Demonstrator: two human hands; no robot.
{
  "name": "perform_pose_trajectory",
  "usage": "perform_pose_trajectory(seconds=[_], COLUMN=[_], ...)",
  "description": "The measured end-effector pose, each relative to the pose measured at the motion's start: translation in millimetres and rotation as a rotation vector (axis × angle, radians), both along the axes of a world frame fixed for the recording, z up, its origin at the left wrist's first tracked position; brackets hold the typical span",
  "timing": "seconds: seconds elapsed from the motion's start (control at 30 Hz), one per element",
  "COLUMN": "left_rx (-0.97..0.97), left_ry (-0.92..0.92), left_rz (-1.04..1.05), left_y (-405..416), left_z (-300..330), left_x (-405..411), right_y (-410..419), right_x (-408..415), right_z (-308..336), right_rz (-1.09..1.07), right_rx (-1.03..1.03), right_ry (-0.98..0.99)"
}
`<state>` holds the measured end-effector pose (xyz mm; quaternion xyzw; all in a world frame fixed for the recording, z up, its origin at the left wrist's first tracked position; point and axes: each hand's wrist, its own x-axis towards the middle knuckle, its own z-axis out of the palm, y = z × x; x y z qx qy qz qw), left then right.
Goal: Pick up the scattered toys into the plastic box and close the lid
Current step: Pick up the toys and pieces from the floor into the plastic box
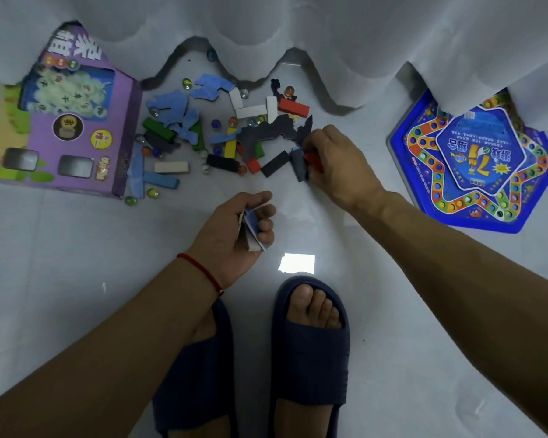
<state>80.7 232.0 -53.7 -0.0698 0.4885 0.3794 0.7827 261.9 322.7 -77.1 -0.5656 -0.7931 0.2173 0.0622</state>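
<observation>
Two hands work over the pale floor (76,248). Right hand (336,162) reaches forward, fingers curled round a red block (313,160) at the near right edge of the toy pile, with a dark grey block (299,164) just beside its fingertips. Left hand (234,232) sits nearer the body, palm up, its fingers curled round a few flat blue-and-white pieces (254,230); a red string bracelet (203,271) circles that wrist.

Beyond the left hand and to the left of the right one lies the scattered pile (222,131): coloured wooden blocks, blue and dark puzzle pieces, and glass marbles, all loose on the floor. Farther left of the pile stands a purple cardboard game box (70,121). Right of the right hand, well apart, lies a blue hexagonal game board (475,165), partly under a white curtain (298,26) that hangs along the far side. Below the hands, two feet in dark blue slippers (310,343) stand on the floor.
</observation>
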Motion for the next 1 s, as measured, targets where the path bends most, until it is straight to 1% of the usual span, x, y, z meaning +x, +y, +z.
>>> perform_pose_trajectory(seconds=[0.07, 0.17, 0.23, 0.33, 0.4, 0.47, 0.63, 0.7, 0.77, 0.83, 0.9, 0.93, 1.0], left_rx=[-0.001, 0.0, 0.0, 0.001, 0.0, -0.005, 0.005, 0.001, -0.003, 0.0, -0.001, -0.003, 0.003], left_ry=[0.012, 0.029, 0.037, 0.051, 0.058, 0.069, 0.093, 0.097, 0.097, 0.092, 0.103, 0.112, 0.117], left_rz=[-0.01, -0.009, 0.001, 0.018, 0.029, 0.035, 0.041, 0.053, 0.064, 0.069, 0.068, 0.064, 0.065], left_y=[-1.7, -3.9, -4.1, -3.9, -3.4, -3.7, -6.8, -8.5, -10.9, -12.6, -13.7, -13.7, -12.8], left_z=[0.2, 0.8, 0.8, 0.5, 0.7, 2.1, 3.8, 4.1, 4.7, 6.3, 8.3, 10.3, 14.4], left_x=[-0.2, -2.7, -4.2, -5.4, -4.9, -3.3, -6.4, -9.8, -12.1, -13.5, -14.4, -14.9, -17.5], right_y=[1.7, 0.8, -2.2, -11.6, -17.0, -19.5, -19.5, -17.3, -16.4, -17.6, -20.5, -21.8, -23.7], right_x=[-0.3, 6.1, 10.8, 4.6, -9.4, -24.7, -38.7, -37.0, -36.0, -38.2, -43.0, -45.5, -50.3], right_z=[-2.4, -2.8, -0.8, 6.9, 7.6, -1.0, -19.8, -17.3, -12.5, -10.9, -12.7, -13.8, -16.9], right_rz=[-0.054, -0.21, -0.274, -0.323, -0.269, -0.197, -0.12, -0.094, -0.058, 0.083, 0.201, 0.21, 0.151], right_rx=[-0.038, -0.119, -0.117, -0.077, -0.046, -0.031, 0.006, 0.015, 0.069, 0.113, 0.064, 0.022, -0.038], right_ry=[-0.002, -0.036, -0.047, 0.07, 0.08, 0.03, -0.104, -0.103, -0.055, -0.063, -0.137, -0.172, -0.225])
